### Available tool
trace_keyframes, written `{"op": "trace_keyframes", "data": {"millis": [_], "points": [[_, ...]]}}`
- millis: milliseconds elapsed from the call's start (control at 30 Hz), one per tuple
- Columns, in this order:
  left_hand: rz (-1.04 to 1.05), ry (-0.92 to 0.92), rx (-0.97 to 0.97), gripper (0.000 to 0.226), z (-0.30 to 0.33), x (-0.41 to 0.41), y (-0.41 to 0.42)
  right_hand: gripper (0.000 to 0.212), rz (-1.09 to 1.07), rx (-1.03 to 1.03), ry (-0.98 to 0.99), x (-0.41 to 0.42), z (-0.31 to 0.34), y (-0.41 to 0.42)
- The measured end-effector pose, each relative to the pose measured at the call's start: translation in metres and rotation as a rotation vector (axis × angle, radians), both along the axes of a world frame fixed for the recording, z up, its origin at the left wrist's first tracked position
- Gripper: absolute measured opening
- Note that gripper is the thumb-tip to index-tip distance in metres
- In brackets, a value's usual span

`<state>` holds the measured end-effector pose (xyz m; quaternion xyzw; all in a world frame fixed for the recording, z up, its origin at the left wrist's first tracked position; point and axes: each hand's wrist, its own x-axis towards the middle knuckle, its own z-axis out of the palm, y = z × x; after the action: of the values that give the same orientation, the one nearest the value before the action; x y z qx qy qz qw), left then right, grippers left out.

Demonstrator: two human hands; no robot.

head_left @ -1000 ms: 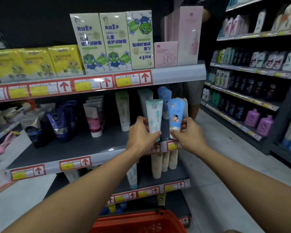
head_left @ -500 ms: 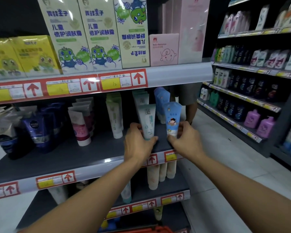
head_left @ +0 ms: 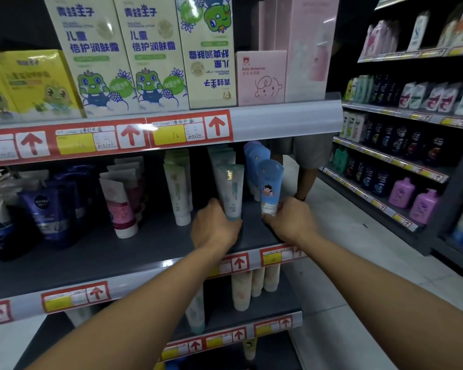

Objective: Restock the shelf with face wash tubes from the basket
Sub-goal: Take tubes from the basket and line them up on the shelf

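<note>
Two tube rows (head_left: 254, 158) behind held tubes; pink tube (head_left: 120, 206) left

A shop aisle with a pale tiled floor (head_left: 340, 265) running along the right half of the frame. At right stands a dark metal shelving unit (head_left: 455, 188) with yellow price strips, stocked with dark bottles and pink pump bottles (head_left: 412, 196). The wall (head_left: 16, 20) in the upper left is black. A person's legs in grey shorts (head_left: 305, 150) show behind the centre.
</note>
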<state>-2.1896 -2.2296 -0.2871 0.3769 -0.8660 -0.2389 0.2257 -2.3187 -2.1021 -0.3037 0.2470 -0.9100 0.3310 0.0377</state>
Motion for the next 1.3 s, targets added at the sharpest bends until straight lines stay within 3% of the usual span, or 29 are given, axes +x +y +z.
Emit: {"op": "trace_keyframes", "data": {"millis": [200, 367, 1300], "points": [[0.005, -0.002, 0.003, 0.045, -0.002, -0.012, -0.010, 0.033, 0.023, 0.015, -0.042, -0.015, 0.004, -0.019], [-0.028, 0.104, 0.026, 0.060, -0.016, -0.016, -0.015, 0.046, -0.005, -0.008, 0.099, -0.008, -0.009, -0.022], [-0.019, 0.095, 0.001, 0.049, -0.023, -0.026, -0.025, 0.042, -0.070, 0.107, 0.227, -0.009, -0.010, -0.027]]}}
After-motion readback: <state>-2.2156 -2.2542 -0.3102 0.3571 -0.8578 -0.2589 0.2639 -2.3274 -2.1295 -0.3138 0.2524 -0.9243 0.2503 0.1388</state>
